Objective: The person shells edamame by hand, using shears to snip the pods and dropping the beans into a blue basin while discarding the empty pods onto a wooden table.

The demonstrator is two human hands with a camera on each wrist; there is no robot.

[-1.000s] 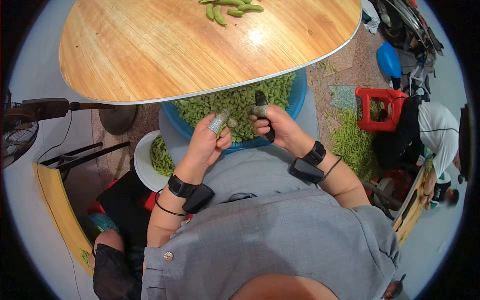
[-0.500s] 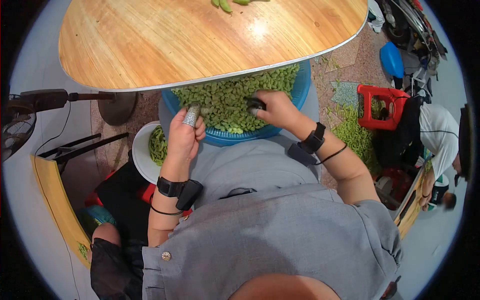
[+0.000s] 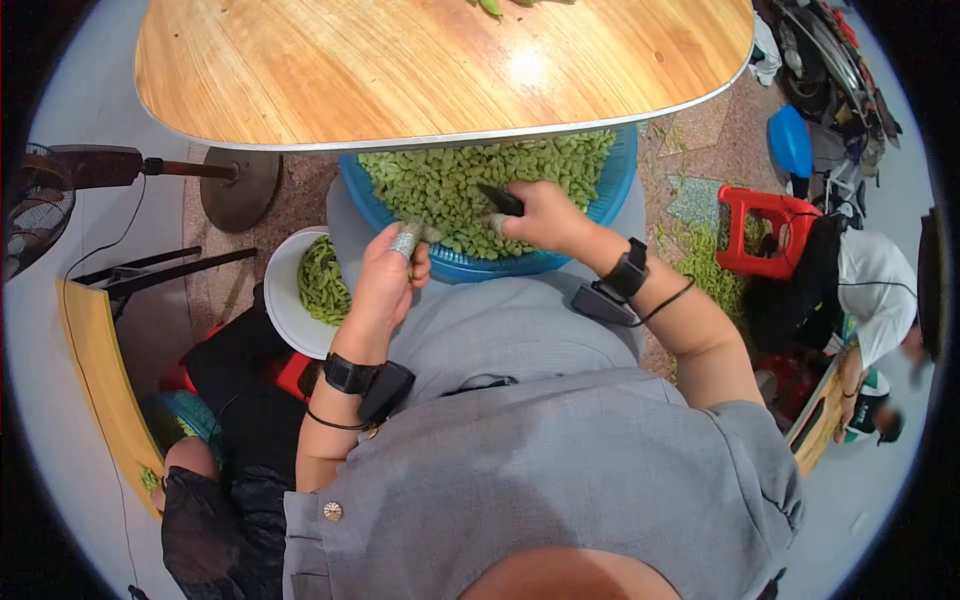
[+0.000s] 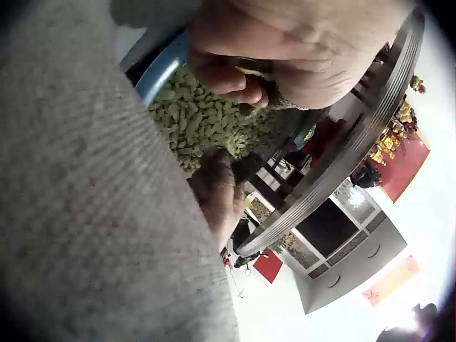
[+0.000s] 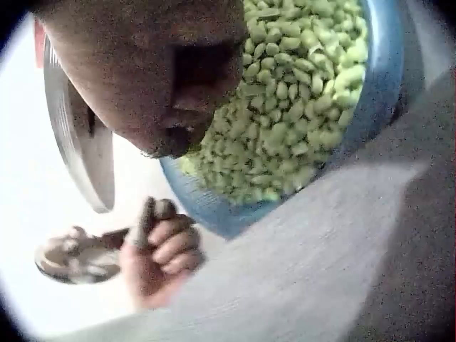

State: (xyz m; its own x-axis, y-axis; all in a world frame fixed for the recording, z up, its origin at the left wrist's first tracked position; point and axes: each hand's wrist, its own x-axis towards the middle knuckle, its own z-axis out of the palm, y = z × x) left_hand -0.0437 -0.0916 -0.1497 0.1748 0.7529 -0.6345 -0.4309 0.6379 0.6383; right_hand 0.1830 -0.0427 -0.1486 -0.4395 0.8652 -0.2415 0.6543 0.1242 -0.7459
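Over the left rim of a blue basket (image 3: 623, 205) of shelled green beans (image 3: 450, 185), my left hand (image 3: 385, 280) curls its fingers round a green pod (image 4: 249, 68), which shows between fingers and palm in the left wrist view. Silvery tape covers its thumb. My right hand (image 3: 545, 218) is above the beans, to the right of the left hand and apart from it. It grips a dark, narrow tool (image 3: 502, 199) that points up and left; a finger below it has grey tape. In the right wrist view that hand's grip is dark and blurred.
A wooden table (image 3: 400, 70) overhangs the basket's far side, with a few pods (image 3: 490, 6) on top. At left stand a white bucket (image 3: 283, 310) of pods and a fan (image 3: 38, 215). A red stool (image 3: 735, 230), pods on the floor and a bent-over person (image 3: 880, 285) are at right.
Both hands first moved apart; since then the left has shifted slightly right, closer to the right hand. The dark tool now points up-left instead of upward. The table has shifted up in view.
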